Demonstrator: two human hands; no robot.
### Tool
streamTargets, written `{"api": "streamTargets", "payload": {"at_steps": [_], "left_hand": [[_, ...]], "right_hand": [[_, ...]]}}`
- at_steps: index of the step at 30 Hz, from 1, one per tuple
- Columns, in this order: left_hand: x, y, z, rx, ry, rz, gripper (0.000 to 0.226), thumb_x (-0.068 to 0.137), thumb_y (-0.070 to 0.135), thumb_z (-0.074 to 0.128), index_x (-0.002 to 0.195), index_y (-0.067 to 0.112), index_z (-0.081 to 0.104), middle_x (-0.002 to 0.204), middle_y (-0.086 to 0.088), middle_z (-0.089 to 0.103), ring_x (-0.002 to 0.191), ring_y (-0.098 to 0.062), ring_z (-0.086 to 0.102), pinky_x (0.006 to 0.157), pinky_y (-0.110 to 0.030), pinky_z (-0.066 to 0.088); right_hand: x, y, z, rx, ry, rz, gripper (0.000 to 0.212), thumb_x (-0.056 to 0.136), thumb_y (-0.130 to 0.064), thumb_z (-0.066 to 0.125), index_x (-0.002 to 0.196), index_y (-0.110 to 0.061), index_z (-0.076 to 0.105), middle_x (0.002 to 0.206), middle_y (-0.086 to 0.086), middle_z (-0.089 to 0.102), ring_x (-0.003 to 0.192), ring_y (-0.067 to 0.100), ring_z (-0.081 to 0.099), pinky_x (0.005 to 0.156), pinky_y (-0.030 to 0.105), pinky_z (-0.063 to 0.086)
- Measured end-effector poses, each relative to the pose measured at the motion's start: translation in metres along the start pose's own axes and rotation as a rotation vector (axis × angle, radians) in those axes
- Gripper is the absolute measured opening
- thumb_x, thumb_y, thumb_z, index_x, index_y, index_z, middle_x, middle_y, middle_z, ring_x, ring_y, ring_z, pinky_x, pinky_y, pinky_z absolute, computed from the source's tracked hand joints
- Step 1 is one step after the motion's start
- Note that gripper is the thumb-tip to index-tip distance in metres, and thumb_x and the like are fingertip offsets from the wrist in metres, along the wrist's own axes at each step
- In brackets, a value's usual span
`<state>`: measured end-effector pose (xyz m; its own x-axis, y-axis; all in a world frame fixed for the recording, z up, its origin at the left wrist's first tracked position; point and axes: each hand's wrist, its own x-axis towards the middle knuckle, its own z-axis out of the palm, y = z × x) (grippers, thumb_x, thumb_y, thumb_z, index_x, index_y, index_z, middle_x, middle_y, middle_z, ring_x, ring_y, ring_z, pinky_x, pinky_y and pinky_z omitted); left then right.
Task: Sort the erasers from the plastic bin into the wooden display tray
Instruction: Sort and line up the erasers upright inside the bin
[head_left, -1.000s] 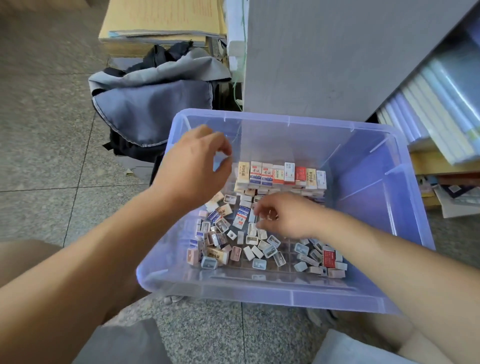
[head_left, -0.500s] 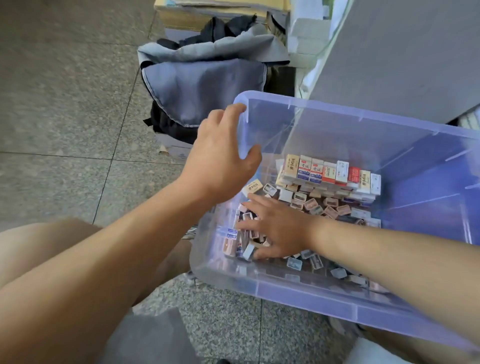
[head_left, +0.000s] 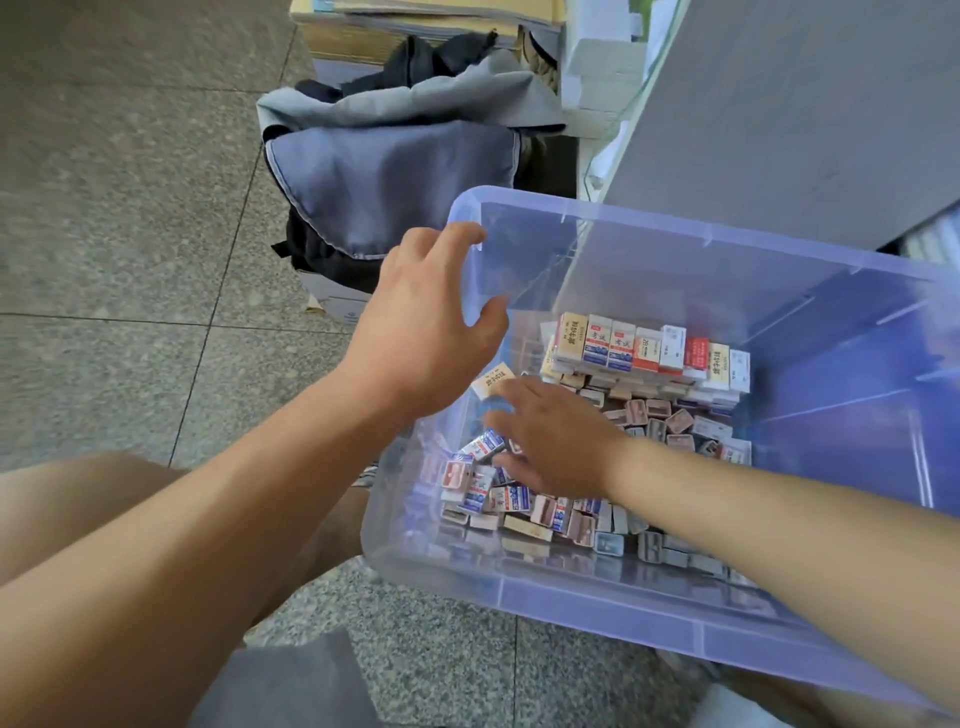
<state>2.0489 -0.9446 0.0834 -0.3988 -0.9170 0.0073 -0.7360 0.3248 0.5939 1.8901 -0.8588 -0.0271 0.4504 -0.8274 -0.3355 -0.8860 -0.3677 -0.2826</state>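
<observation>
Stage judged early. All erasers (head_left: 511, 499) seen lie in the plastic bin (head_left: 597, 608): a loose heap beneath the right hand (head_left: 550, 441), an upright row (head_left: 649, 348) beyond it. No wooden display tray is shown. The right hand is laid flat, fingers extended, nothing grasped. The left hand (head_left: 431, 322) is held spread, released, above the bin's rim. A grey bag (head_left: 395, 171) lies beyond the left hand, obstructing nothing.

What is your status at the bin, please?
Left hand open, over bin rim. Right hand open, flat on loose erasers. Nothing lifted yet. Tray not in view.
</observation>
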Motion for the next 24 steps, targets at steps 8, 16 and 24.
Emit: {"api": "streamTargets", "payload": {"at_steps": [8, 16, 24], "left_hand": [[0.000, 0.000, 0.000, 0.048, -0.017, 0.010, 0.051, 0.096, 0.032, 0.063, 0.143, 0.020, 0.048, 0.139, -0.006, 0.046, 0.130, -0.027, 0.042, 0.095, -0.027, 0.033], [-0.002, 0.003, -0.001, 0.325, 0.061, 0.217, 0.047, 0.086, 0.034, 0.057, 0.126, 0.009, 0.062, 0.143, -0.022, 0.047, 0.130, -0.044, 0.044, 0.102, -0.052, 0.042], [-0.009, 0.042, 0.024, 0.399, -0.562, 0.395, 0.032, 0.099, 0.019, 0.054, 0.131, 0.019, 0.062, 0.123, -0.005, 0.065, 0.111, -0.028, 0.061, 0.089, -0.040, 0.052]], "right_hand": [[0.012, 0.006, 0.024, -0.064, -0.046, -0.020, 0.062, 0.099, -0.061, 0.041, 0.147, -0.024, 0.047, 0.159, 0.017, 0.030, 0.147, 0.035, 0.024, 0.119, 0.052, 0.025], [-0.040, 0.020, 0.019, 0.053, -0.292, 0.057, 0.052, 0.104, -0.034, 0.050, 0.154, -0.028, 0.036, 0.160, 0.002, 0.027, 0.144, 0.028, 0.029, 0.115, 0.045, 0.035], [-0.052, 0.024, -0.002, 0.361, -0.371, 0.190, 0.050, 0.096, -0.031, 0.063, 0.144, -0.028, 0.050, 0.150, -0.006, 0.039, 0.132, 0.018, 0.045, 0.111, 0.041, 0.040]]}}
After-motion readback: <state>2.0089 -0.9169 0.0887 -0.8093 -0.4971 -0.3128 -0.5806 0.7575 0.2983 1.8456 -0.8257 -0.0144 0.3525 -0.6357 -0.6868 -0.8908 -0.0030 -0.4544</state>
